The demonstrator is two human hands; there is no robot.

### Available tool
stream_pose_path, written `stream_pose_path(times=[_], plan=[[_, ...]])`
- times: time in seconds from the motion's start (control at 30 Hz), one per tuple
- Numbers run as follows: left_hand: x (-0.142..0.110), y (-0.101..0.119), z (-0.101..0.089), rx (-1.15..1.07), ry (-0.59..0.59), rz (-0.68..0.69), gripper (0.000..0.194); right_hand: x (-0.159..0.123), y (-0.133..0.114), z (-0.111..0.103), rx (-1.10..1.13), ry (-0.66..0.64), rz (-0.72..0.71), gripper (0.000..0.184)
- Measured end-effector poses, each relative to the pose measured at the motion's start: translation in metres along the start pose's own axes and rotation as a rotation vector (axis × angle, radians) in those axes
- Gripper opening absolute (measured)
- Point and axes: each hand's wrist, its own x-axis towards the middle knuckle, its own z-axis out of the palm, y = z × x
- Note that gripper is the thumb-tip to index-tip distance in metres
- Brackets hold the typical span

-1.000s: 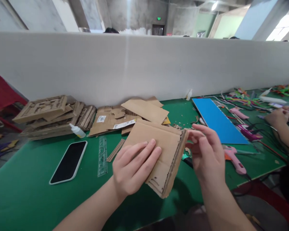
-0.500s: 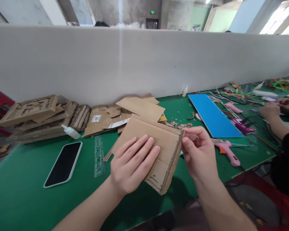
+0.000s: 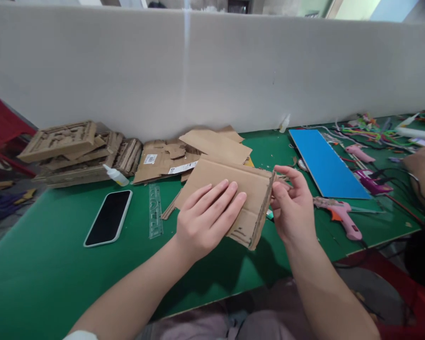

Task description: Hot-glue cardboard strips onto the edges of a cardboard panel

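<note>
A brown cardboard panel (image 3: 230, 174) with a thick folded right edge is held tilted above the table. Across its upper face lies my left hand (image 3: 207, 217), fingers slightly spread and thumb hidden, gripping the panel. My right hand (image 3: 293, 203) is at the panel's upper right corner, thumb and forefinger bent against the rim, the other fingers curled behind. Black marks show near the panel's lower edge. Beyond it lie loose cardboard sheets (image 3: 216, 144) and a labelled flattened piece (image 3: 156, 165). A clear green stencil ruler (image 3: 156, 212) rests to the left.
On the green table (image 3: 56, 264) are a phone (image 3: 108, 219), a glue bottle (image 3: 116, 176), stacked cardboard (image 3: 63, 146), a blue board (image 3: 327, 163) and a pink glue gun (image 3: 342, 217) with cables. A white partition (image 3: 127, 71) runs behind. A co-worker's hand (image 3: 423, 163) is at right.
The view has tipped downward, so the table's contents sit higher in the picture. Both hands keep the panel, whose lower edge looks more foreshortened; my right forefinger has lifted slightly at the corner.
</note>
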Motion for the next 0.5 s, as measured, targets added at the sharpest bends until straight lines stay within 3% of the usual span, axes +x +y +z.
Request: stream_pose_path(times=[0.17, 0.33, 0.5], plan=[[-0.0011, -0.0035, 0.0027, 0.045, 0.013, -0.031, 0.03, -0.0013, 0.0031, 0.0026, 0.023, -0.109, 0.208, 0.05], [-0.0012, -0.0062, 0.0037, 0.088, 0.035, -0.047, 0.031, -0.0066, -0.003, 0.004, 0.064, -0.243, 0.488, 0.032], [-0.0019, -0.0064, 0.0055, 0.112, 0.059, -0.022, 0.03, -0.0069, -0.0045, 0.0029, 0.072, -0.254, 0.505, 0.033]])
